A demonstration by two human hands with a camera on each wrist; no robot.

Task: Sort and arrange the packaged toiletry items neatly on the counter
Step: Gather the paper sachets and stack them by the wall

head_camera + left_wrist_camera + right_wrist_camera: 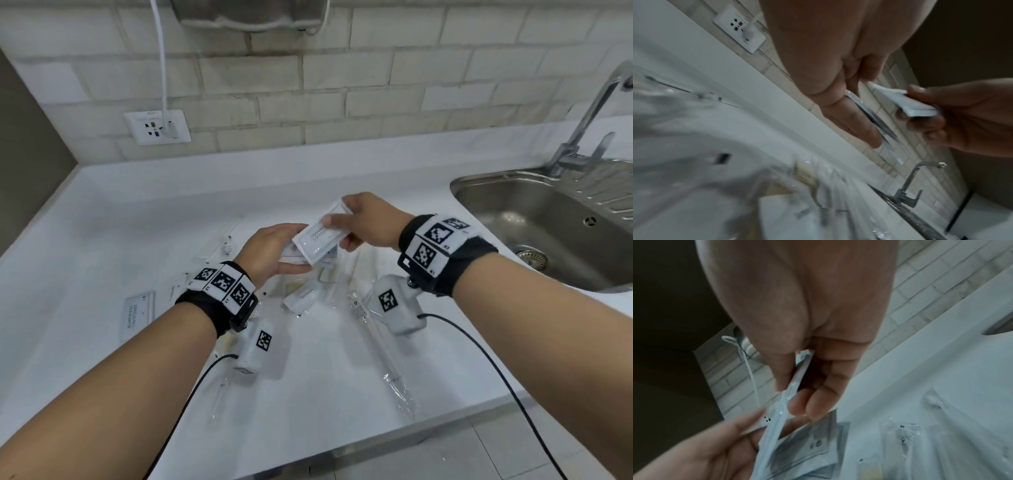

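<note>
Both hands hover over the white counter (102, 219) with flat white sachets between them. My right hand (342, 229) pinches one printed sachet (320, 238), thumb on top and fingers beneath. Its lower end overlaps a small stack of sachets (291, 255) that my left hand (282, 251) grips from the left. In the right wrist view the pinched sachet (795, 386) is edge-on between thumb and fingers, above the stack (803, 449). In the left wrist view, thin sachets (875, 123) lie along my left fingers (857, 126).
Loose packets lie on the counter below the hands: a toothpaste sachet (305, 298), a toothbrush in clear wrap (380, 346), a flat white packet (137, 317) at the left, more wrapped items (222, 243) behind. A steel sink (534, 219) and tap (589, 113) are at the right.
</note>
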